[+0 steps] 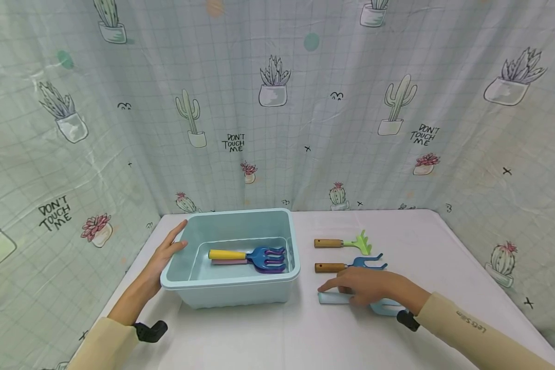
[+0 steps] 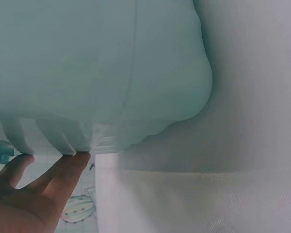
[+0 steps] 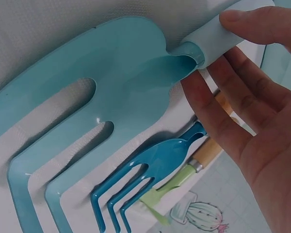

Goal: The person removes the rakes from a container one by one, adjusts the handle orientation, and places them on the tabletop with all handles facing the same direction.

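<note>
Here, on the white table (image 1: 259, 339), I see my left hand (image 1: 166, 254) resting flat with straight fingers against the pale blue tub (image 1: 233, 293), while my right hand (image 1: 370, 288) lies with relaxed fingers on the light blue fork's (image 3: 87, 121) handle, just in front of a wooden-handled blue rake (image 1: 349, 264).

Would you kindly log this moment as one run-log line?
left hand: flat against bin side | right hand: on light blue fork's handle | in bin: yellow-handled fork | on table: two wooden-handled tools
</note>
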`<action>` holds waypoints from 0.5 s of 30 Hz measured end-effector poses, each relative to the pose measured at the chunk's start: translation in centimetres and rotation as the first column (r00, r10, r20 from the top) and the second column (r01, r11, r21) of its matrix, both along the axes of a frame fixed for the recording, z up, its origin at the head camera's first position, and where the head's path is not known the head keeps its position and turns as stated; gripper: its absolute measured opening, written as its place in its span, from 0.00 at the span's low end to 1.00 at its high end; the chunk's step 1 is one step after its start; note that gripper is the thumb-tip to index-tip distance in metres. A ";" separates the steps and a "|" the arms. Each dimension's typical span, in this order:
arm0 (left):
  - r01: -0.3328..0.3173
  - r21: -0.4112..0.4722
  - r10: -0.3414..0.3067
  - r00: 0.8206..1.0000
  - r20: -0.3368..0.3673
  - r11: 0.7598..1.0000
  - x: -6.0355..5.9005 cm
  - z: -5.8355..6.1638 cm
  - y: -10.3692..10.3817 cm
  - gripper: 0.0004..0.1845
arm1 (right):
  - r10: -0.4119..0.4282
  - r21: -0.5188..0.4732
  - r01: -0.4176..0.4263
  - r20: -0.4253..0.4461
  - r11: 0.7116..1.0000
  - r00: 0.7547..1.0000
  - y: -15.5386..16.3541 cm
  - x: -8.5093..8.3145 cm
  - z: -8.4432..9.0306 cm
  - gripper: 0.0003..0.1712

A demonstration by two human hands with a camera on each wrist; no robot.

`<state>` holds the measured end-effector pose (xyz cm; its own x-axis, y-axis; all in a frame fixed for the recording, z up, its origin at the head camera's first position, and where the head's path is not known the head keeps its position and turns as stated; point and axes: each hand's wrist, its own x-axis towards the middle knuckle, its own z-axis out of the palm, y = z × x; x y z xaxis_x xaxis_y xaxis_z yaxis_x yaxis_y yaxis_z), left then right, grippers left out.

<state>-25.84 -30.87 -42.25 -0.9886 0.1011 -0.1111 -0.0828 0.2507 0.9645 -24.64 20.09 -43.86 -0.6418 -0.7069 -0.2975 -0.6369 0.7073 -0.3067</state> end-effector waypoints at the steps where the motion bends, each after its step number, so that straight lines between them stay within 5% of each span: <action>1: 0.000 0.002 0.000 1.000 0.001 1.000 0.0 0.0 0.0 0.37 | -0.005 0.002 0.005 0.004 1.000 1.000 0.0 0.0 0.0 0.45; 9: 0.000 0.008 0.000 1.000 -0.004 1.000 0.1 0.0 0.0 0.37 | -0.044 -0.038 0.045 0.037 0.998 0.998 -0.2 -0.4 1.2 0.42; 15: -0.003 0.003 0.003 1.000 -0.004 1.000 0.1 0.0 0.0 0.37 | 0.007 -0.074 -0.010 -0.037 0.997 0.999 -0.4 -1.2 3.3 0.34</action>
